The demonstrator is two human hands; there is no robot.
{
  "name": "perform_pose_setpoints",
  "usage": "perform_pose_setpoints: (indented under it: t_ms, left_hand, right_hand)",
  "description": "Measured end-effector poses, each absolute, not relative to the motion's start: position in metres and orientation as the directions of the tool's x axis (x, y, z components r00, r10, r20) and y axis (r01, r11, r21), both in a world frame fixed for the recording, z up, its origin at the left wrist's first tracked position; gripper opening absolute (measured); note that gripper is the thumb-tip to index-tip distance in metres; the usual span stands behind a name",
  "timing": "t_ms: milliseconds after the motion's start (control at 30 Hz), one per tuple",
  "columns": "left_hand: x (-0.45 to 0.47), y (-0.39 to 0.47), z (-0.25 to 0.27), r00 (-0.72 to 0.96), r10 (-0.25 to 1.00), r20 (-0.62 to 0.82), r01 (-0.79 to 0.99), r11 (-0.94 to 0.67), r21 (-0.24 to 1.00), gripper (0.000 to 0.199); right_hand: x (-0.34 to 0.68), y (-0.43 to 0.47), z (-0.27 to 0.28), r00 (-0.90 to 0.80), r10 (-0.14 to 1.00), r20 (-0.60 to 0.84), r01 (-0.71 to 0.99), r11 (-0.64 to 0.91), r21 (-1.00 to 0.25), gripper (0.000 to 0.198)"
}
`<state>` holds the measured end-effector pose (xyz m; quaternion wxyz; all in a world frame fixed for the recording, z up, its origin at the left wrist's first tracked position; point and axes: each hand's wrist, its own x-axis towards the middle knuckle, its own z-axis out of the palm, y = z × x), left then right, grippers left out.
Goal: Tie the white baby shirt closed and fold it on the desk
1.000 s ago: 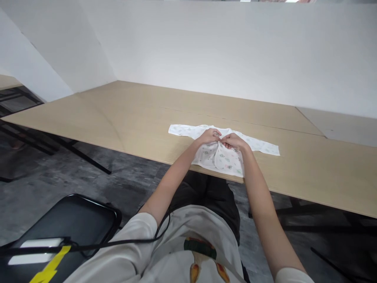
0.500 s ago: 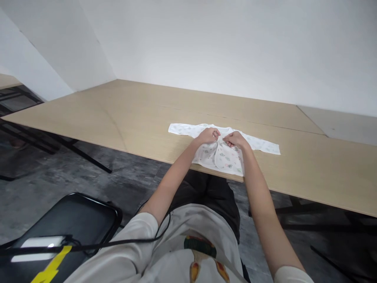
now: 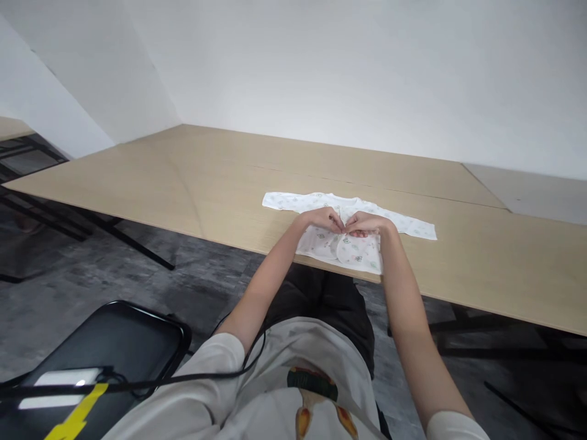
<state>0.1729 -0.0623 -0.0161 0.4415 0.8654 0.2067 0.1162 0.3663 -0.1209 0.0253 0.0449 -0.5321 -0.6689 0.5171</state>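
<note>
Head | hands lower on baby shirt | fingertips now meeting

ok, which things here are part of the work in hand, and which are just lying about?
In hand:
- baby shirt, pinched at its front opening
- left hand
- right hand
- wooden table under it

Lying about:
- black chair
- black cable

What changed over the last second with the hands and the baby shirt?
Both hands slid a little toward the person along the front opening of the baby shirt; the left hand and right hand now pinch the fabric lower down, fingertips meeting. Each grip stayed closed on the cloth. The sleeves stayed spread flat on the table, and the black chair did not move.
</note>
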Motion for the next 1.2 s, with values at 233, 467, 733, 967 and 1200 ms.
perform_pose_setpoints:
  t_ms: [233, 467, 733, 967, 1200]
  left_hand:
    - [0.173, -0.0671, -0.0103, 0.904, 0.425, 0.037, 0.231, -0.56, 0.796, 0.019]
    - [0.173, -0.0647, -0.0127, 0.894, 0.448, -0.01, 0.237, -0.454, 0.859, 0.022]
    - [0.1734, -0.0664, -0.0122, 0.883, 0.47, -0.011, 0.226, -0.403, 0.887, 0.025]
    - [0.1724, -0.0682, -0.011, 0.883, 0.468, -0.033, 0.212, -0.334, 0.919, 0.023]
    - [0.1732, -0.0714, -0.0102, 0.854, 0.52, -0.023, 0.197, -0.282, 0.939, 0.024]
  right_hand:
    - [0.3745, -0.1155, 0.0193, -0.454, 0.756, -0.472, 0.65, -0.082, -0.756, 0.038]
    - [0.3753, -0.1163, 0.0209, -0.457, 0.758, -0.465, 0.649, -0.073, -0.757, 0.042]
    - [0.3765, -0.1161, 0.0204, -0.47, 0.773, -0.426, 0.585, -0.088, -0.806, 0.039]
    - [0.3767, -0.1171, 0.021, -0.502, 0.748, -0.433, 0.548, -0.113, -0.829, 0.03]
    - [0.3705, -0.115, 0.0167, -0.456, 0.774, -0.439, 0.585, -0.111, -0.803, 0.029]
